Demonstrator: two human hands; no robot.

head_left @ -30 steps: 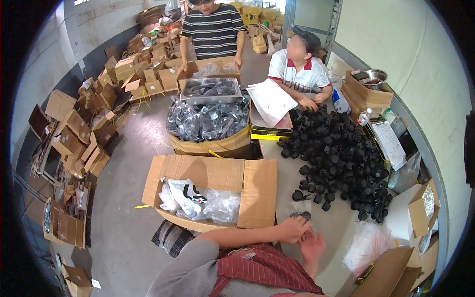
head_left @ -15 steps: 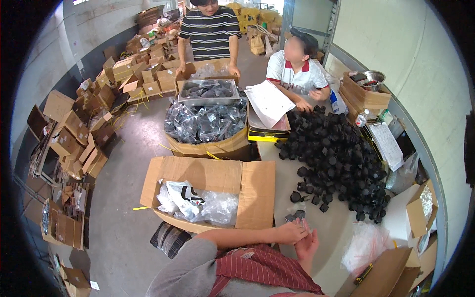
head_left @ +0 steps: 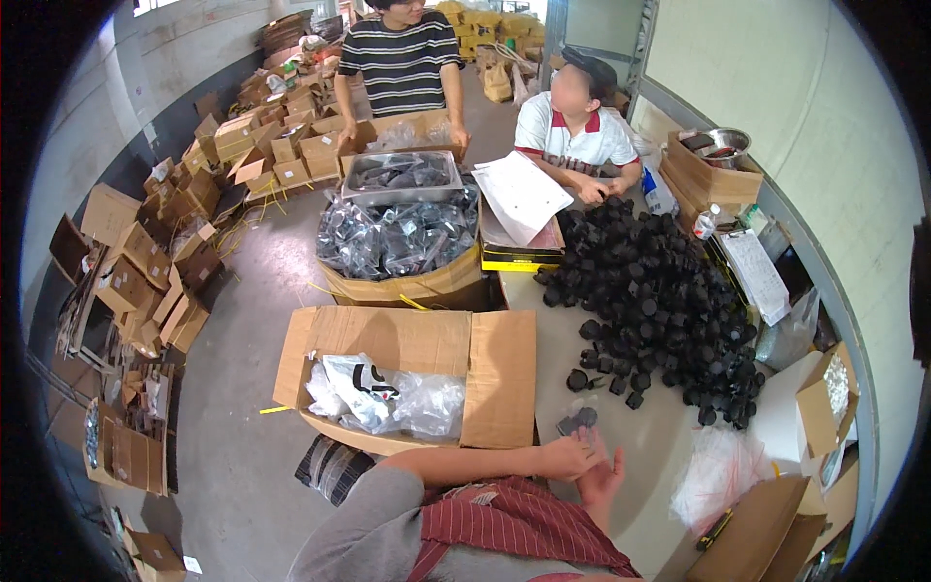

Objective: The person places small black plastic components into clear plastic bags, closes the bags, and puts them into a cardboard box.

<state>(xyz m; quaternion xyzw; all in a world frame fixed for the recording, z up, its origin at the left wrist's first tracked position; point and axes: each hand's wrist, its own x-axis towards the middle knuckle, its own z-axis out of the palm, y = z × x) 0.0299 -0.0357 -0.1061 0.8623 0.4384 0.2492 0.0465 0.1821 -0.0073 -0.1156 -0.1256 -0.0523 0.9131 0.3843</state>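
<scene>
My left hand (head_left: 567,454) reaches across from the left and pinches a small dark grey part (head_left: 579,420) at its fingertips, just above the grey table (head_left: 543,369). Right beside it, my right hand (head_left: 606,477) is held with the fingers apart and the palm up, close to the part but holding nothing. A large heap of black caps (head_left: 659,301) covers the table beyond my hands, with a few loose ones (head_left: 621,383) nearest to them.
An open cardboard box (head_left: 499,373) holding clear plastic bags stands left of my hands. Behind it is a bin of bagged parts (head_left: 402,238) topped by a metal tray. Two people work at the far end. Flat cartons line the left floor; boxes and bags sit at right.
My hands have stayed close together and drifted slightly, with the small part still at the left fingertips. The standing person at the back has shifted a little over the metal tray.
</scene>
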